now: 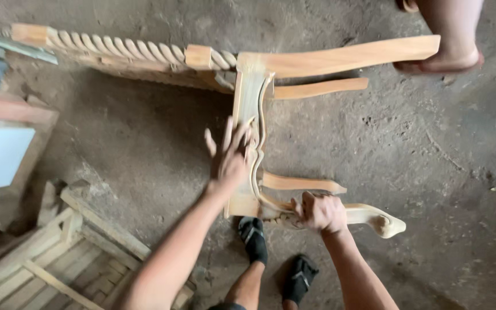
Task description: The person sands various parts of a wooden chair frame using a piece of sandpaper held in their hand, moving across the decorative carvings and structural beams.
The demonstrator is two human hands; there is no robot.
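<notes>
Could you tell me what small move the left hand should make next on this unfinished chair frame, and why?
Probably lay the left hand flat on the carved front rail and press. Its fingers are spread, at or just above the wood, seemingly gripping nothing, while the right hand is closed around the curved leg. The chair frame lies on its side on the dirt floor, so it may shift.

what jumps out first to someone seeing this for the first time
An unfinished carved wooden chair frame lies on its side mid-frame on the dirt floor. The left hand spreads over its curved rail while the right hand grips the scrolled leg. A twisted post runs top left.
</notes>
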